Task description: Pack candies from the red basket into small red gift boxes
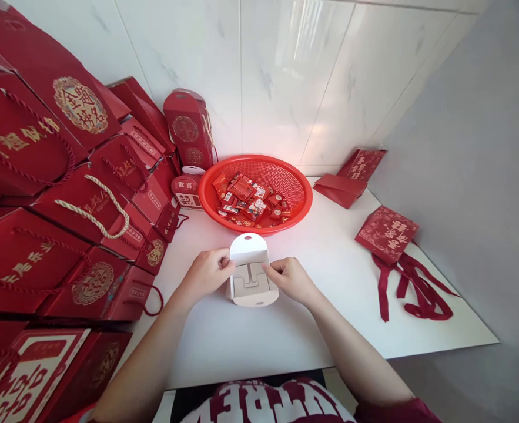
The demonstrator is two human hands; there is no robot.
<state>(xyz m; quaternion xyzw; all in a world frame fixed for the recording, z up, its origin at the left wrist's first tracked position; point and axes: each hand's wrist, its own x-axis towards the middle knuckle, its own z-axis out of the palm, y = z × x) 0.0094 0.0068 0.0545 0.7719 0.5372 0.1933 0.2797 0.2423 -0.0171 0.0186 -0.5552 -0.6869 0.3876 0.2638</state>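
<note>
Shirt (268,405) at 6 o'clock, forearms angling in. Left hand (204,273) and right hand (291,277) pinching opposite sides of the box (251,276), mid-counter (330,264), just short of the basket (255,192) at 12. Best squeezing evenly, seating tabs squarely, keeping the bottom flat.

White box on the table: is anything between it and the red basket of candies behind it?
Nothing visible: only bare table separates the white box, held by the left hand and right hand, from the red basket.
</note>
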